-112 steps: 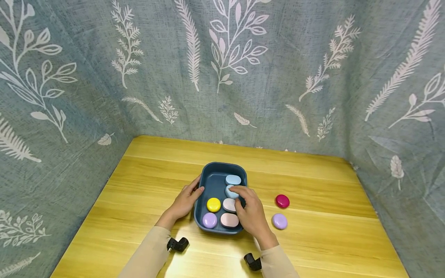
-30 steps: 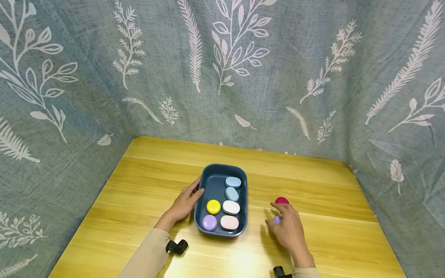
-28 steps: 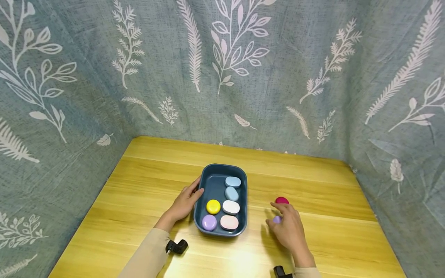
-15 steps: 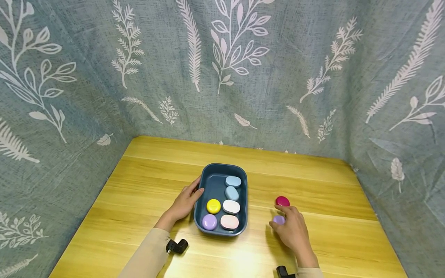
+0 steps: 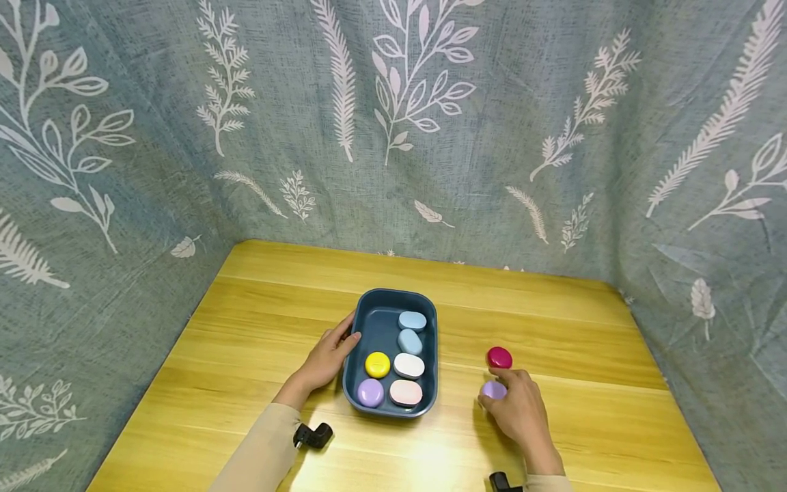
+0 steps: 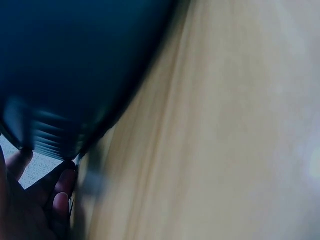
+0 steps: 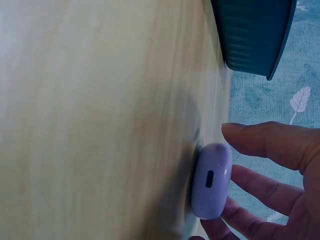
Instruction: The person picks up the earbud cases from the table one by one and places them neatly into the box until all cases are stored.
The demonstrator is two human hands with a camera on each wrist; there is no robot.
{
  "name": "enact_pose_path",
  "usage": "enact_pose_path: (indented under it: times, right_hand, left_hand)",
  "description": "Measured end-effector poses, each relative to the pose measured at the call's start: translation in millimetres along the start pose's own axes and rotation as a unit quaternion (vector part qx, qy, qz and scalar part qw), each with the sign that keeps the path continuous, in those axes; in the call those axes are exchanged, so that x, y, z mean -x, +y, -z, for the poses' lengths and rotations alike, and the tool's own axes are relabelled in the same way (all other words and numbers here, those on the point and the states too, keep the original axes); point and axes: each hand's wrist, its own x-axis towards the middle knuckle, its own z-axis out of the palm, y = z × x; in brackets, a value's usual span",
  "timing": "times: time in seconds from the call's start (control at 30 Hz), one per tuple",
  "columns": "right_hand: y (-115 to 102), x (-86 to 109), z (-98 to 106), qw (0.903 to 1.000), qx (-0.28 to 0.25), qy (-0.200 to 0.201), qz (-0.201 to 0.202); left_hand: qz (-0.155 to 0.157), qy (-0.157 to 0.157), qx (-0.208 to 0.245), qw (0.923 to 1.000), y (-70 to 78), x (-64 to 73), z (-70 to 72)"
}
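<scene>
In the head view my left hand [image 5: 328, 355] grips the left wall of a dark blue rectangular tray [image 5: 352, 355], thumb over the rim; the left wrist view shows fingers against the tray's outer wall. To the right, my right hand [image 5: 519, 406] has thumb and fingertips around a round lilac case [image 5: 494, 390] on the table. The right wrist view shows this lilac case [image 7: 212, 182] edge-on, with a dark slot in its side, fingers at one end and the thumb at the other. A round crimson case [image 5: 500, 358] lies just beyond my index finger.
Inside the tray sit two light-blue cases, a white case [image 5: 408, 366], a pink case [image 5: 406, 393], a yellow round case [image 5: 378, 365] and another lilac round case [image 5: 370, 393]. A leaf-patterned curtain [image 5: 393, 123] surrounds the wooden table [image 5: 295, 273].
My right hand has left the light-blue case in the tray and moved right to the lilac case, where its fingers have closed in. My left hand stays on the tray.
</scene>
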Motion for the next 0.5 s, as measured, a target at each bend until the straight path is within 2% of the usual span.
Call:
enact_pose_path:
  times: [0.5]
  right_hand:
    - [4.3, -0.7, -2.1, 1.0, 0.003, -0.007, -0.005]
  left_hand:
    - [0.0, -0.001, -0.001, 1.0, -0.9, -0.6, 0.4]
